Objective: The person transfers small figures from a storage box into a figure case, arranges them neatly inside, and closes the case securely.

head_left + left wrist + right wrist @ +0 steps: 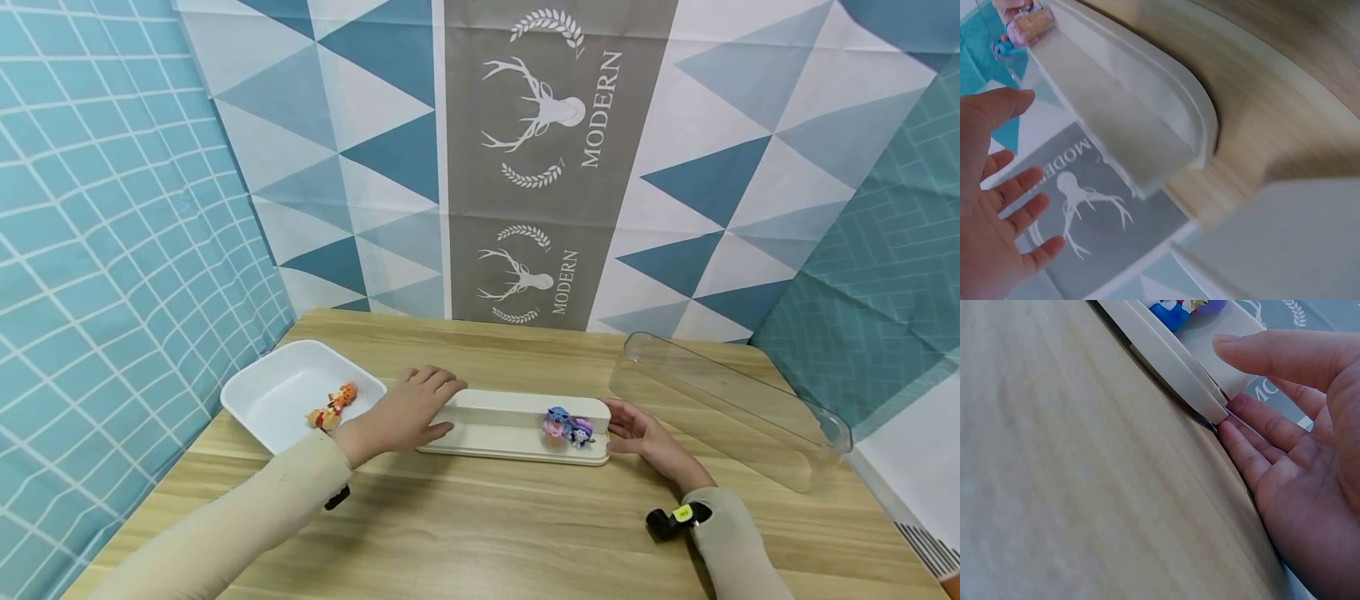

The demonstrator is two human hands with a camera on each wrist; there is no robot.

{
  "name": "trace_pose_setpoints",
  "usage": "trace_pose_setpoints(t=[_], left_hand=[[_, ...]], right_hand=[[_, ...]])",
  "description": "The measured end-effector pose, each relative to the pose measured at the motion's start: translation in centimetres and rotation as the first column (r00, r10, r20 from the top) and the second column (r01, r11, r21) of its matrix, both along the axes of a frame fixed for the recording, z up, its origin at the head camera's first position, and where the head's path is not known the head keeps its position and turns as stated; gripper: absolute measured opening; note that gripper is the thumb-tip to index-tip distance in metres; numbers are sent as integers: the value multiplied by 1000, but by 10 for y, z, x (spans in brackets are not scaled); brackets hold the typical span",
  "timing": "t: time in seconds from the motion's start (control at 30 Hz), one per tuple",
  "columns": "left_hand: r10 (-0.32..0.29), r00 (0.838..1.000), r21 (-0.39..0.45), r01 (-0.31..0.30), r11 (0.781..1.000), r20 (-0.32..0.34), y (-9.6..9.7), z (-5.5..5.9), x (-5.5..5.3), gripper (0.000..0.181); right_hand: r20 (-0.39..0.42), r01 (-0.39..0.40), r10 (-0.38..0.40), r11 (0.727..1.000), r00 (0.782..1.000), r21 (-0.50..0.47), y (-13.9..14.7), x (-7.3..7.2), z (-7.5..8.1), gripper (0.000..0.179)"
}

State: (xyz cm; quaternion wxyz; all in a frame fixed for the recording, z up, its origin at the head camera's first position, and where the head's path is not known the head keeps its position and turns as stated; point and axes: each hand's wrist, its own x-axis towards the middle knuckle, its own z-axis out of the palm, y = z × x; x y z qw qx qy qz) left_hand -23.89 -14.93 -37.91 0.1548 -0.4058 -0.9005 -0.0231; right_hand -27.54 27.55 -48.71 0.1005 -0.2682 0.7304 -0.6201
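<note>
A long cream two-step display stand [495, 439] lies on the table with a rounded right end. Three small cartoon figurines [567, 427], blue, pink and purple, are grouped on its lower step near that end. My left hand [408, 412] hovers by the stand's left end, fingers apart and holding nothing; in the left wrist view a gap separates the hand [997, 206] from the stand [1104, 94]. At the right end, my right hand [648, 437] touches the stand. The right wrist view shows its fingertips against the base edge [1172, 365], thumb raised above.
A white tray [262, 371] at the left holds orange and yellow figurines [333, 408]. To the right lies a long clear plastic cover [727, 400]. Patterned cloth [517, 192] hangs behind the wooden table [465, 533].
</note>
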Motion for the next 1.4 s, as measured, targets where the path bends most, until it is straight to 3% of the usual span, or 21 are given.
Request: trace_pose_setpoints(t=[0.4,0.6,0.83,1.1,1.4], left_hand=[[51,997,-53,-54,997,-60,-38,8,0,61],[24,994,-64,-31,997,-109,-63,12,-5,60],[14,994,-132,-28,991,-110,-91,17,-15,56],[93,994,-165,-101,981,-56,-120,17,-25,52],[98,993,-195,-109,975,-65,-145,15,-30,48]], right_hand=[[0,26,-26,1000,1000,7,0,1,1,73],[1,19,-19,1000,1000,9,1,0,0,74],[1,14,-14,1000,1000,5,1,0,0,74],[-9,-4,4,1000,1000,-18,1,0,-1,73],[-5,14,-14,1000,1000,-4,1,1,2,73]])
